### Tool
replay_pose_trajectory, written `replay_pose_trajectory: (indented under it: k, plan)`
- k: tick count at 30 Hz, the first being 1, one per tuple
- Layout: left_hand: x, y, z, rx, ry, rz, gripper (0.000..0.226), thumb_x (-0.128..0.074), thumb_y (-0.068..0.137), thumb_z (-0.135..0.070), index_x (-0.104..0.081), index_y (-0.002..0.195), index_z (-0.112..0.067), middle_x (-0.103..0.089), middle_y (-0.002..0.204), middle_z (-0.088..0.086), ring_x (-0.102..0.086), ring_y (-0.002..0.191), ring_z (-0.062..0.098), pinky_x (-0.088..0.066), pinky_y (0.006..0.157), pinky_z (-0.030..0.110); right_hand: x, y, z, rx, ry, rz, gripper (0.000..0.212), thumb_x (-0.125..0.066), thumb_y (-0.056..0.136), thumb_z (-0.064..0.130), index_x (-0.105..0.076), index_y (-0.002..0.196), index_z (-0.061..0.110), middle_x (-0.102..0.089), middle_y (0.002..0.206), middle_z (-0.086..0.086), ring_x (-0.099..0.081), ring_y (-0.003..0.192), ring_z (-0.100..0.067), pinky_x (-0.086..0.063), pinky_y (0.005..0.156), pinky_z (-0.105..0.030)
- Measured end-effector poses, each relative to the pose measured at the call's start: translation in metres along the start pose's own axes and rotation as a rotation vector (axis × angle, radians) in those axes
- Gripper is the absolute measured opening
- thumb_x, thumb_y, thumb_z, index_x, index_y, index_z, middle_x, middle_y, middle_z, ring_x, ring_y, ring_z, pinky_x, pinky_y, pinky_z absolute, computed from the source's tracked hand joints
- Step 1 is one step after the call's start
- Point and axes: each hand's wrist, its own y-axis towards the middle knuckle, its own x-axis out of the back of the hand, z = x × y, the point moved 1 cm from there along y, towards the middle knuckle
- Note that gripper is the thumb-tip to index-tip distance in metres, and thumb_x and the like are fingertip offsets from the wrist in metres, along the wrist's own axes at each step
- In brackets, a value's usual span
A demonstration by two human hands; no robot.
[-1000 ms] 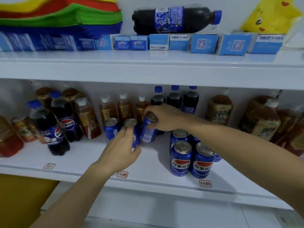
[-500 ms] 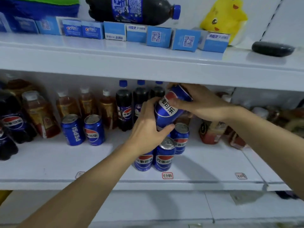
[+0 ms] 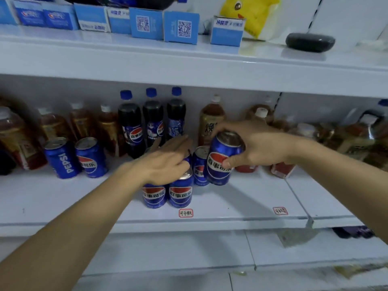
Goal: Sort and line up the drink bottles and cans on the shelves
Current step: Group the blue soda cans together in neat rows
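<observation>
The right hand (image 3: 255, 147) clenches a blue aluminium cola can with a red-and-white emblem (image 3: 222, 159), fingers wrapped over its rim from behind and the thumb pressed on the label. The can tilts a little, its base at or just above the white middle shelf (image 3: 252, 198), right beside the cluster of matching blue cans (image 3: 180, 195) standing near the shelf's front edge. Half a second ago this can was held high in both hands, above the cluster; now it has come down to the cluster's right side and only the right hand carries it. The left hand (image 3: 165, 162) has let go and lies flat, fingers straight, resting on the tops of the left cans of the cluster, seemingly steadying them.

That drop suggests the can is about to join its group, so this placement is nearly done; whether its base already touches the shelf cannot be told.

Further out, two more blue cola cans (image 3: 76, 157) stand apart to the left, probably next to be gathered. Behind the cluster stands a row of three dark cola bottles with blue caps (image 3: 151, 122), flanked on both sides by amber tea bottles with white caps (image 3: 211, 120). On the upper shelf sit light-blue cardboard boxes (image 3: 147, 23).
</observation>
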Motion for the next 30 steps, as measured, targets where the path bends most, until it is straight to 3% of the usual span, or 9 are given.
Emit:
replay_pose_trajectory:
  k: [4, 6, 10, 14, 19, 24, 30]
  plan:
    - [-0.025, 0.015, 0.002, 0.206, -0.001, -0.138, 0.062, -0.027, 0.107, -0.044, -0.016, 0.163, -0.02, -0.011, 0.172, -0.002, -0.009, 0.158, 0.018, -0.007, 0.124, 0.061, -0.032, 0.009, -0.004, 0.097, -0.036, 0.098, 0.056, -0.086, 0.078, 0.035, -0.057, 0.125, 0.032, -0.062, 0.113, 0.015, -0.059, 0.102, -0.005, -0.052, 0.084, -0.027]
    - [-0.031, 0.019, 0.003, 0.236, 0.048, -0.113, 0.065, -0.026, 0.105, -0.047, -0.015, 0.163, -0.02, -0.013, 0.171, -0.001, -0.013, 0.157, 0.021, -0.006, 0.123, 0.063, -0.048, 0.012, -0.006, 0.103, -0.094, 0.117, 0.058, -0.086, 0.076, 0.04, -0.054, 0.124, 0.037, -0.061, 0.112, 0.012, -0.056, 0.104, -0.01, -0.053, 0.086, -0.035]
    - [-0.031, 0.018, 0.0, 0.244, 0.085, -0.074, 0.067, -0.026, 0.104, -0.049, -0.013, 0.163, -0.021, -0.019, 0.169, 0.001, -0.02, 0.154, 0.023, -0.007, 0.122, 0.063, -0.072, 0.015, -0.01, 0.036, -0.149, 0.129, 0.068, -0.085, 0.076, 0.046, -0.046, 0.132, 0.045, -0.049, 0.12, 0.006, -0.054, 0.108, -0.016, -0.054, 0.092, -0.038]
    - [-0.03, 0.018, -0.002, 0.256, 0.089, -0.068, 0.067, -0.026, 0.104, -0.049, -0.013, 0.163, -0.02, -0.021, 0.167, 0.002, -0.022, 0.153, 0.023, -0.008, 0.122, 0.063, -0.081, 0.017, -0.007, 0.042, -0.142, 0.129, 0.07, -0.085, 0.079, 0.04, -0.048, 0.139, 0.038, -0.044, 0.119, 0.004, -0.046, 0.096, -0.011, -0.051, 0.089, -0.031]
    - [-0.032, 0.017, -0.001, 0.254, 0.093, -0.081, 0.067, -0.026, 0.104, -0.049, -0.015, 0.163, -0.02, -0.022, 0.167, 0.002, -0.023, 0.152, 0.024, -0.01, 0.122, 0.064, -0.083, 0.015, -0.009, 0.069, -0.115, 0.095, 0.073, -0.085, 0.081, 0.034, -0.048, 0.144, 0.035, -0.038, 0.114, 0.011, -0.034, 0.095, -0.004, -0.042, 0.087, -0.021]
    - [-0.032, 0.017, -0.001, 0.25, 0.081, -0.087, 0.067, -0.026, 0.104, -0.049, -0.014, 0.163, -0.021, -0.022, 0.167, 0.001, -0.023, 0.153, 0.023, -0.008, 0.123, 0.063, -0.09, 0.014, -0.015, 0.031, -0.074, 0.06, 0.084, -0.088, 0.077, 0.033, -0.04, 0.146, 0.039, -0.041, 0.131, 0.003, -0.056, 0.112, -0.02, -0.052, 0.097, -0.029]
    - [-0.032, 0.017, -0.001, 0.251, 0.084, -0.094, 0.067, -0.026, 0.105, -0.049, -0.013, 0.164, -0.021, -0.021, 0.167, 0.002, -0.022, 0.153, 0.024, -0.008, 0.123, 0.062, -0.097, 0.008, -0.022, 0.025, -0.028, 0.017, 0.082, -0.088, 0.077, 0.032, -0.04, 0.143, 0.041, -0.04, 0.136, 0.002, -0.056, 0.119, -0.023, -0.054, 0.101, -0.036]
